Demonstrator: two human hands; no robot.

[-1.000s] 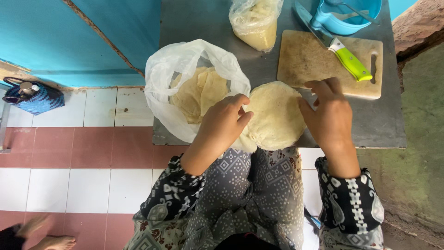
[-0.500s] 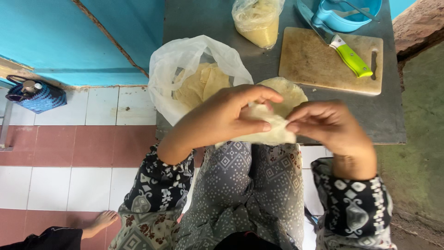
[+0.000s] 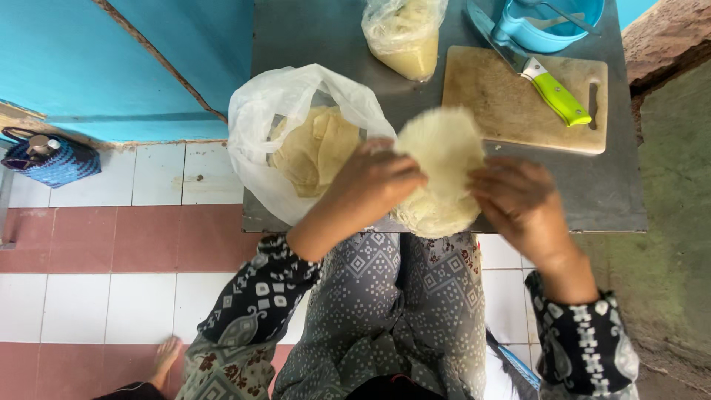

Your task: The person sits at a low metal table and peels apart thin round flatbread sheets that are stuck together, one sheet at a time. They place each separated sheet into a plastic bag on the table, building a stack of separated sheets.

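Note:
Both my hands hold a stack of thin, pale round wrappers (image 3: 443, 167) over the near edge of the grey metal table (image 3: 615, 200). My left hand (image 3: 374, 185) grips the stack's left side; my right hand (image 3: 515, 204) grips its right side. The top wrapper stands lifted and blurred. Just left of my left hand lies an open white plastic bag (image 3: 263, 118) with more yellowish wrappers (image 3: 315, 148) inside.
A wooden cutting board (image 3: 503, 111) carries a knife with a green handle (image 3: 559, 96). Behind it stand a blue bowl (image 3: 552, 26) and a clear bag of pale filling (image 3: 407, 33). A blue woven bag (image 3: 48, 159) sits on the tiled floor at left. Someone's bare foot (image 3: 167, 355) shows below.
My hands lifted the wrapper stack off the table and folded or peeled it between them; now the top sheet stands raised. The foot on the floor has shifted right.

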